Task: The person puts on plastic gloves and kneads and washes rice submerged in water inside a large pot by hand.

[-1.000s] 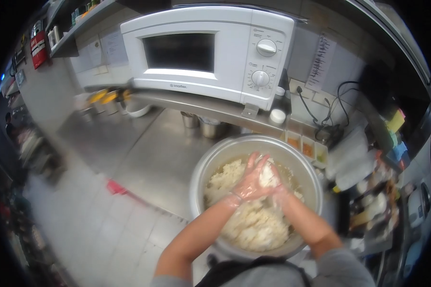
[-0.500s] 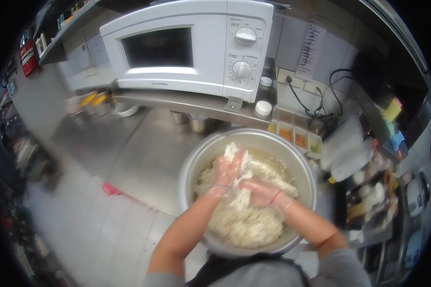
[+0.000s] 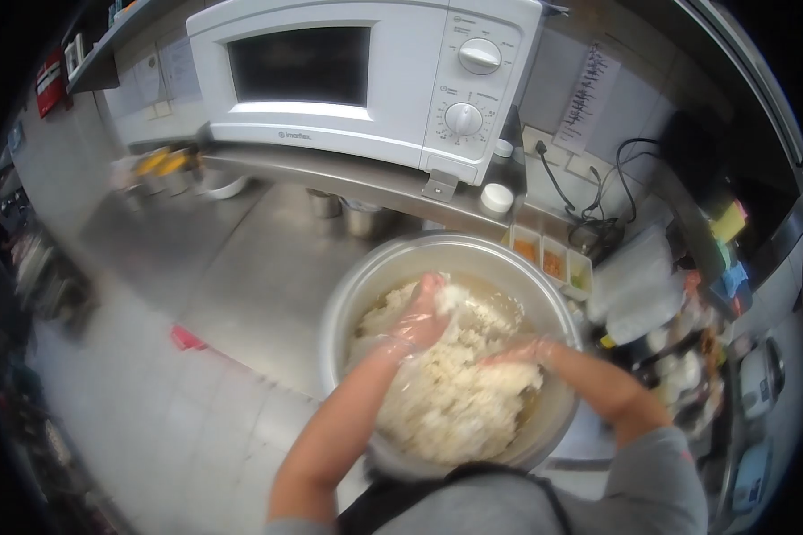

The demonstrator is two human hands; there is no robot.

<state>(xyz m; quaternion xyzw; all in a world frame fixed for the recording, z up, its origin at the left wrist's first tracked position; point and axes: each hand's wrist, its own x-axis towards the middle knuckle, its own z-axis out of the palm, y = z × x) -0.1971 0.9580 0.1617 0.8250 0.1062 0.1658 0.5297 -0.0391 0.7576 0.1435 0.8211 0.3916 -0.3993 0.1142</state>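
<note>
A wide metal pot [image 3: 335,330] holds a large mass of cooked white rice [image 3: 459,406]. Inside it, on the left, my left hand [image 3: 422,316] wears a clear plastic glove and has its fingers curled against a clump of rice. My right hand [image 3: 519,350], gloved the same way, is low at the pot's right side. Its fingers stretch leftward, flat along the rice, slightly blurred and partly sunk in it. The two hands are apart, with rice between them.
A white microwave [image 3: 303,85] stands on a metal shelf [image 3: 330,181] behind the pot. Small trays of seasonings [image 3: 553,263] sit at the back right, near black cables [image 3: 589,214]. Metal containers [image 3: 363,218] are under the shelf. A steel counter [image 3: 268,259] extends left.
My hands have moved apart from close together over the rice. The right went right and down onto the rice; the left stays near the pot's left side. The view has shifted slightly.
</note>
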